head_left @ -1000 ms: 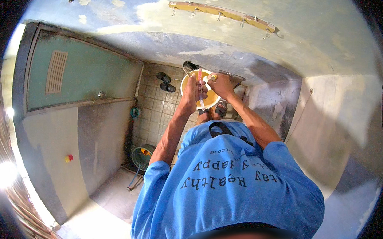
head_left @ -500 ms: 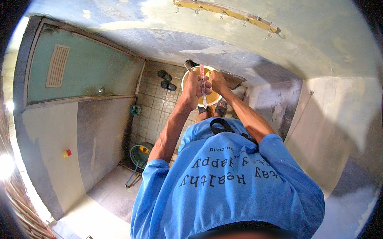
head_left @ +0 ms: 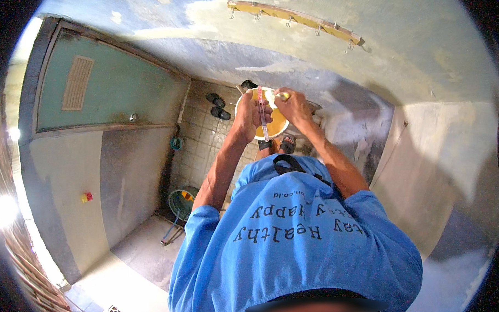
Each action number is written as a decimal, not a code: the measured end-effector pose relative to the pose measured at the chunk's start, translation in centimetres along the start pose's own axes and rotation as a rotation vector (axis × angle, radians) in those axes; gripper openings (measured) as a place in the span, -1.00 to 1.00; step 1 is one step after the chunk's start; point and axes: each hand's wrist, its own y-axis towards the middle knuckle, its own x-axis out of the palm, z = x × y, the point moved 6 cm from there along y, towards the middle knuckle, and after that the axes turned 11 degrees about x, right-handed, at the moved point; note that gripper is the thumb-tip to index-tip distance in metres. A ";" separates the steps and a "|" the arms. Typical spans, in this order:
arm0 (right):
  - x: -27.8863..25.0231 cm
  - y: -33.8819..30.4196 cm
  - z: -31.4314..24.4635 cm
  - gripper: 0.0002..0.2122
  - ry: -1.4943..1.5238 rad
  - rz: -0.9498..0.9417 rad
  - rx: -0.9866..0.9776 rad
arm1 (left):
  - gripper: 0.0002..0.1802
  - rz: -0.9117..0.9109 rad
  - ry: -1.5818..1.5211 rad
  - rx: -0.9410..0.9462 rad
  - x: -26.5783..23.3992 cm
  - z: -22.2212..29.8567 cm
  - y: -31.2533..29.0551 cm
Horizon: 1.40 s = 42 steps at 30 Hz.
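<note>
My left hand [head_left: 247,116] has its fingers closed around a long narrow strip, pink at the far end and pale toward me [head_left: 263,121]. To its right, my right hand [head_left: 294,107] is closed on a small yellow handle-like object [head_left: 284,95]; its exact kind is too small to make out. Both hands are over a white-rimmed bucket [head_left: 283,130] with a yellow-orange inside, which stands in front of my sandalled feet. My hands hide part of its rim. Whether the strip touches the bucket I cannot tell.
A pair of dark slippers [head_left: 219,106] lies on the tiled floor [head_left: 196,137], left of the bucket. A green tub [head_left: 181,207] with a blue hose is at the lower left. A teal door [head_left: 115,83] stands left, and a yellow hook rack [head_left: 294,19] hangs on the wall ahead.
My right hand has moved right, away from the strip, with the yellow object in it. My left hand and the strip have shifted slightly left.
</note>
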 end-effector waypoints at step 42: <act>-56.4 -5.1 -26.6 -0.62 0.281 0.603 -0.575 | -0.26 0.061 0.322 0.179 -12.5 -11.2 12.8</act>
